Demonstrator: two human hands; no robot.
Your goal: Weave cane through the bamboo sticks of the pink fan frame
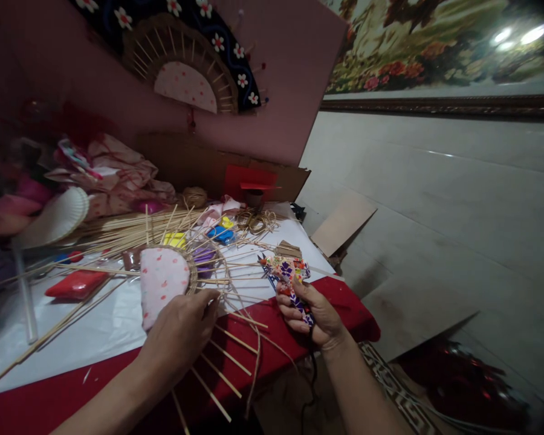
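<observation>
A half-round piece point(163, 281) covered in pale cloth with red dots lies near the table's front edge, with thin wooden sticks point(236, 355) fanning out from its curved side. Brown twine point(257, 347) runs along that curve and trails in loose loops over the sticks. My left hand point(184, 326) rests over the lower part of the piece, thumb and forefinger pinched on the twine among the sticks. In my right hand point(315, 314) is a flower-patterned glue gun point(288, 269), its nozzle pointing left towards the sticks. A dark cord hangs below its handle.
Bundled sticks point(113, 226), a twine ball point(194, 197) and a red packet point(75, 285) lie on the white sheet point(104, 329) over a red cloth point(353, 311). Crumpled fabric point(122, 166) fills the back left. A finished fan point(185, 84) hangs behind. Cardboard point(342, 223) leans right.
</observation>
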